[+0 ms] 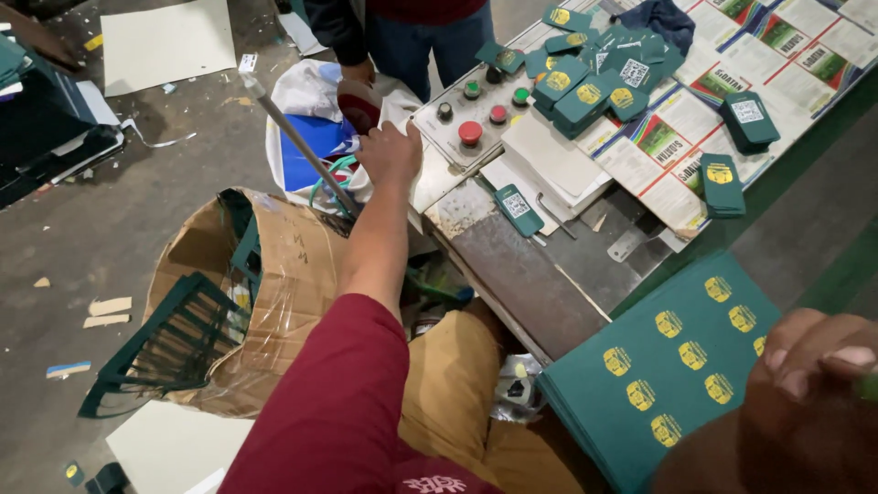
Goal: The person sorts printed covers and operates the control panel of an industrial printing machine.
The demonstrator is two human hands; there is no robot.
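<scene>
While a torn cardboard box [274,274] wrapped in clear film sits on the floor [101,220] well left of the fingers, dark green die-cut scrap [174,338] spills from its open mouth. Pale sheets of card [165,41] and paper scraps lie scattered farther left and beyond it. A metal rod [297,142] slants up just left of the left hand [391,151], which reaches forward at the end of a dark red sleeve [338,402]. Its fingers are curled together on a white cloth or plastic bag [389,114] with a blue patch, at the near edge of a grey control panel [476,114]. Whether they clamp it or only press on it cannot be told. Just beyond those fingers another person's hand holds a round dark red thing [358,102], blurred. On the panel, right of the fingers, stand red, green and dark push buttons [469,133]. Farther right the desk [540,274] carries a stack of white sheets [553,160], a single small green carton [517,209], a heap of flat green cartons with yellow emblems [594,73], and printed sheets [695,137] spread under them. At the lower right a stack of large green sheets with yellow emblems [668,366] lies just left of the right hand [805,384]. That hand is close to the camera and blurred, its fingers [805,366] bent together, touching the stack's right edge; what they pinch cannot be told.
</scene>
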